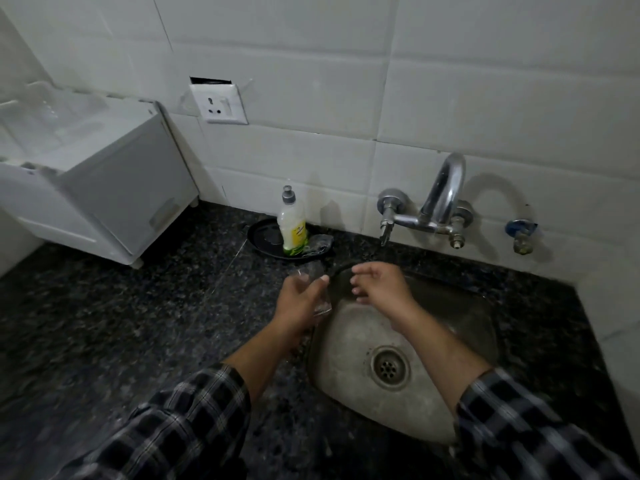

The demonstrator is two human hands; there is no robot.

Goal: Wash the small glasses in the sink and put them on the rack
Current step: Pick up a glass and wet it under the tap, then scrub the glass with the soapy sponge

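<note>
soap bottle (293, 227) stands behind left hand (297, 303) gripping glass (310, 271), right hand (380, 288) loose-fingered over sink (346, 344).

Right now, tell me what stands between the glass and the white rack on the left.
Nothing visible. The left hand holds the glass at the sink's edge; only counter lies toward the rack. The soap bottle stands farther back, off that line.

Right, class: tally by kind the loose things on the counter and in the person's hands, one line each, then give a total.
small glass, gripped in the left hand: 1
soap bottle: 1
black tray: 1
scrubber: 1
white countertop unit: 1
Total: 5
</note>
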